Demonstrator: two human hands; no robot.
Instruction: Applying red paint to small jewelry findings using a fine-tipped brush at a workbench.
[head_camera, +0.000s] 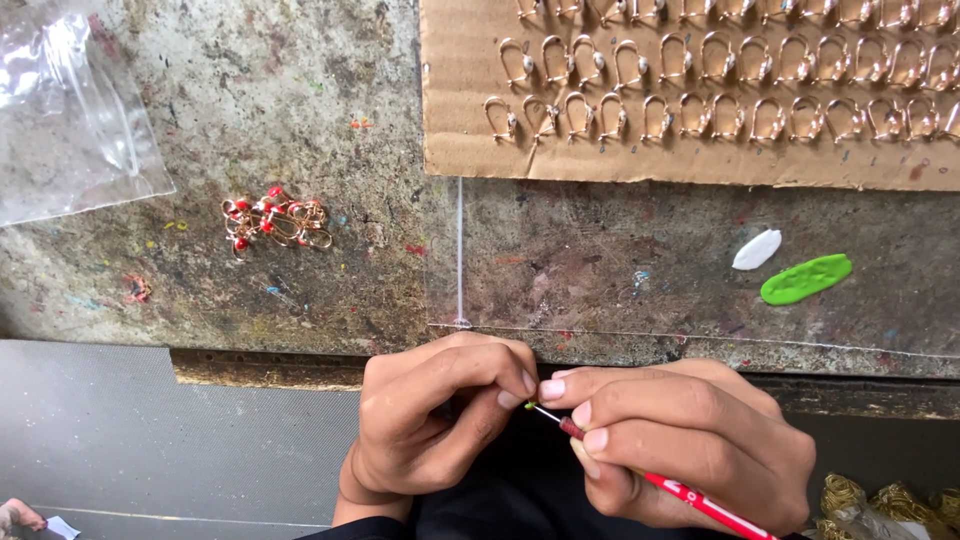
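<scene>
A small piece, gold-toned with a speck of green (531, 405), sits pinched between thumb and forefinger of the left hand (435, 420), at the bench edge, close to the body. Too small and too covered to name for certain; likely an ear hook like those further up. Left fingers are closed tight around it, presumably to keep it steady.

The right hand (680, 445) grips a thin red-handled tool (690, 498) like a pen, fingers closed well down the shaft near the fine metal tip (546, 413). The tip touches the pinched piece. Fingertips of both hands nearly meet, which braces the tip.

On the worn, paint-flecked bench (300, 100): a green blob (806, 279) and a white blob (757, 250) lie just beside each other, near the right hand, within easy dipping range. A heap of gold hooks with red dots (274, 220) lies well to the left. A cardboard sheet (460, 100) holds rows of plain gold hooks (700, 115) stuck upright, apart from one another. Clear plastic bag (70, 100) at top left. Gold wire bundles (880, 505) at lower right.
</scene>
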